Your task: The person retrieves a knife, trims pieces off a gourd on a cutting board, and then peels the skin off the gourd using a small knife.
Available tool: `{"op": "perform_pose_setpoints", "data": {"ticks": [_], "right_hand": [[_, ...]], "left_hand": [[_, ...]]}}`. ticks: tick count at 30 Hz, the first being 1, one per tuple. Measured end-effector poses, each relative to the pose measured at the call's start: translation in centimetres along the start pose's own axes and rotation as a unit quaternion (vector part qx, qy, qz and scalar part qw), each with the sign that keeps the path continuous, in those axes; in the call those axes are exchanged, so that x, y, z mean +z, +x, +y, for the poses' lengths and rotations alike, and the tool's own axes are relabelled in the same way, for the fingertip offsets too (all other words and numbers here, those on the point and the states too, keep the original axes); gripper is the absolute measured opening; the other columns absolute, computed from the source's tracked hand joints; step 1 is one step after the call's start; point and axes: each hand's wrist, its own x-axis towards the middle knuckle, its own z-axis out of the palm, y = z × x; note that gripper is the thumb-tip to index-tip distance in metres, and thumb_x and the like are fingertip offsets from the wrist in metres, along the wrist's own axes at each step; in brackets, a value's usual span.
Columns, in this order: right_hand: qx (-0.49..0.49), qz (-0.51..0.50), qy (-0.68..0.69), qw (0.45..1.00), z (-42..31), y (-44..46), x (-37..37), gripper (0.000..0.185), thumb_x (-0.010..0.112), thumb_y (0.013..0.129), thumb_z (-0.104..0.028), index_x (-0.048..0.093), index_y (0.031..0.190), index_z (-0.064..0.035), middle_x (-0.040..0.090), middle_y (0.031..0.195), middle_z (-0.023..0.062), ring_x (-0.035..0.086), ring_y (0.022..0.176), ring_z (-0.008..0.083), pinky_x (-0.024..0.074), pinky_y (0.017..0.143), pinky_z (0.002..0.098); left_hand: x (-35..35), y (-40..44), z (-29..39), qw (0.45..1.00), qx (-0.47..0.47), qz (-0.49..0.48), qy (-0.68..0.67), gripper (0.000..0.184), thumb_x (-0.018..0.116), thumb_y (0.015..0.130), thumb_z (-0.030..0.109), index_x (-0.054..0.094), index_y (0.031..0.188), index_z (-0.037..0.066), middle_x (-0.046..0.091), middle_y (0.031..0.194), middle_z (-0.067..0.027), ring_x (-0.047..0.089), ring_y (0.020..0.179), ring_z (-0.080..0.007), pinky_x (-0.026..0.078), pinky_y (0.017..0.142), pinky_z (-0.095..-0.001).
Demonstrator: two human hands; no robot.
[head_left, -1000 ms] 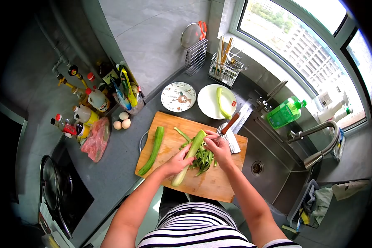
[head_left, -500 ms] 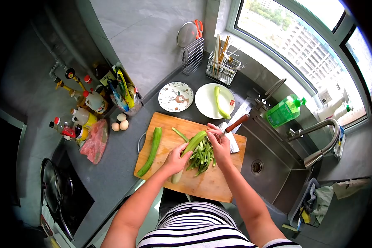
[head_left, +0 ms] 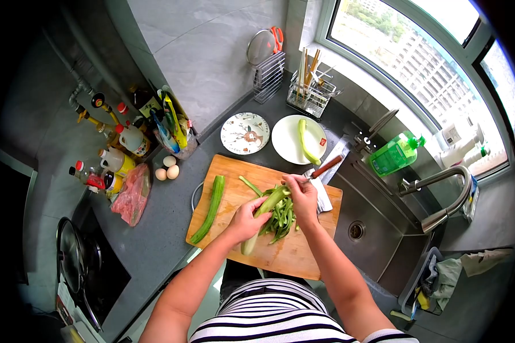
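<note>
My left hand (head_left: 246,222) is wrapped around a long green gourd (head_left: 274,199), holding it at a slant above the cutting board (head_left: 300,257). The gourd's lower end is pale and stripped of skin; dark green skin shows towards its upper end. In my right hand (head_left: 301,199) is a peeler (head_left: 327,166) with a reddish-brown handle, its head at the gourd's upper end and mostly hidden by my fingers. A pile of green peelings (head_left: 280,224) lies beneath. Another gourd (head_left: 209,208), unpeeled, rests on the board's left side.
Behind the board stand a patterned plate (head_left: 245,134) and a white plate (head_left: 281,140) bearing a pale peeled gourd (head_left: 304,143). Several eggs (head_left: 169,166) and a pink bag (head_left: 133,197) lie left. A sink (head_left: 377,240) with a curved faucet (head_left: 440,212) is on the right.
My right hand and the peeler have shifted slightly left and up along the gourd. The gourd has turned a little in my left hand, showing more pale surface.
</note>
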Motion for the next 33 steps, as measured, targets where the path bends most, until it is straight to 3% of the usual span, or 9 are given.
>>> {"op": "perform_pose_setpoints", "data": {"ticks": [11, 16, 19, 20, 23, 27, 28, 32, 33], "right_hand": [[0.047, 0.106, 0.136, 0.984, 1.2, 0.3, -1.0, 0.016, 0.061, 0.093, -0.022, 0.059, 0.098, -0.0065, 0.067, 0.094, 0.0062, 0.067, 0.079, 0.0167, 0.0547, 0.058, 0.0262], [0.052, 0.17, 0.103, 0.979, 1.9, 0.8, -2.8, 0.014, 0.061, 0.093, -0.021, 0.061, 0.097, -0.0074, 0.066, 0.09, 0.0034, 0.063, 0.068, 0.0114, 0.0526, 0.058, 0.0241], [0.028, 0.097, -0.002, 0.995, 2.4, 0.4, -3.7, 0.014, 0.062, 0.092, -0.021, 0.064, 0.094, -0.0073, 0.066, 0.083, 0.0015, 0.062, 0.065, 0.01, 0.0492, 0.054, 0.0231], [-0.026, 0.038, -0.181, 0.982, 3.2, 0.1, -4.6, 0.014, 0.065, 0.09, -0.02, 0.066, 0.09, -0.0057, 0.066, 0.077, 0.0007, 0.062, 0.066, 0.0114, 0.0475, 0.053, 0.0274], [-0.215, -0.125, -0.478, 0.843, 1.3, -0.9, -4.8, 0.012, 0.067, 0.087, -0.017, 0.067, 0.09, -0.0044, 0.066, 0.072, 0.0008, 0.063, 0.067, 0.0135, 0.0462, 0.056, 0.0321], [-0.074, -0.07, -0.131, 0.986, 1.9, -1.3, -2.9, 0.011, 0.066, 0.085, -0.014, 0.068, 0.086, -0.0029, 0.066, 0.109, 0.0114, 0.061, 0.101, 0.0201, 0.0462, 0.084, 0.0312], [-0.029, -0.085, -0.066, 0.994, 1.0, -1.7, -2.1, 0.011, 0.068, 0.084, -0.014, 0.069, 0.086, -0.003, 0.054, 0.13, 0.0153, 0.053, 0.117, 0.0225, 0.0403, 0.097, 0.0335], [-0.086, -0.171, -0.181, 0.965, -0.7, -2.5, 0.3, 0.016, 0.073, 0.079, -0.02, 0.073, 0.091, -0.0097, 0.022, 0.152, 0.018, 0.028, 0.136, 0.0307, 0.0255, 0.109, 0.0407], [-0.127, -0.159, -0.235, 0.95, -0.7, -2.4, 0.5, 0.016, 0.073, 0.08, -0.02, 0.073, 0.09, -0.0078, 0.021, 0.153, 0.0168, 0.032, 0.133, 0.0281, 0.0272, 0.108, 0.0394]], "left_hand": [[0.0, -0.1, -0.1, 0.999, -0.016, -0.026, -0.031, 0.046, 0.062, 0.087, 0.008, 0.05, 0.13, -0.003, 0.063, 0.11, -0.0061, 0.057, 0.095, -0.0092, 0.046, 0.085, -0.0246], [-0.8, -0.2, -0.4, 0.994, -0.096, -0.023, -0.05, 0.04, 0.062, 0.089, 0.009, 0.053, 0.128, 0.001, 0.06, 0.095, 0.003, 0.054, 0.076, -0.003, 0.048, 0.067, -0.0193], [-1.3, -0.1, -0.5, 0.984, -0.136, 0.011, -0.116, 0.039, 0.061, 0.09, 0.01, 0.052, 0.126, 0.004, 0.058, 0.095, 0.0014, 0.056, 0.079, -0.0056, 0.052, 0.066, -0.0206], [-1.3, 0.0, -0.6, 0.98, -0.134, 0.021, -0.143, 0.04, 0.062, 0.089, 0.011, 0.051, 0.127, 0.004, 0.057, 0.097, 0.0008, 0.056, 0.081, -0.0063, 0.053, 0.066, -0.0211], [-1.6, 0.4, -0.9, 0.97, -0.116, -0.007, -0.215, 0.044, 0.059, 0.088, 0.004, 0.045, 0.13, 0.005, 0.054, 0.105, -0.0017, 0.056, 0.089, -0.0109, 0.053, 0.075, -0.026], [-2.0, 0.3, -1.0, 0.947, -0.105, -0.084, -0.293, 0.051, 0.054, 0.083, -0.006, 0.041, 0.131, 0.005, 0.052, 0.11, -0.0033, 0.055, 0.097, -0.013, 0.048, 0.087, -0.0286], [-1.7, 0.2, -0.6, 0.944, -0.099, -0.094, -0.299, 0.053, 0.054, 0.082, -0.007, 0.041, 0.132, 0.005, 0.052, 0.11, -0.0033, 0.054, 0.098, -0.0122, 0.048, 0.087, -0.0277], [-0.3, -0.3, 3.3, 0.928, -0.061, -0.153, -0.333, 0.057, 0.053, 0.081, -0.009, 0.041, 0.134, 0.006, 0.054, 0.111, -0.0051, 0.056, 0.097, -0.0125, 0.048, 0.085, -0.0281], [-0.3, -0.2, 3.0, 0.927, -0.064, -0.159, -0.333, 0.059, 0.053, 0.081, -0.009, 0.039, 0.136, 0.006, 0.054, 0.112, -0.0051, 0.056, 0.098, -0.0126, 0.048, 0.085, -0.0278]]}}
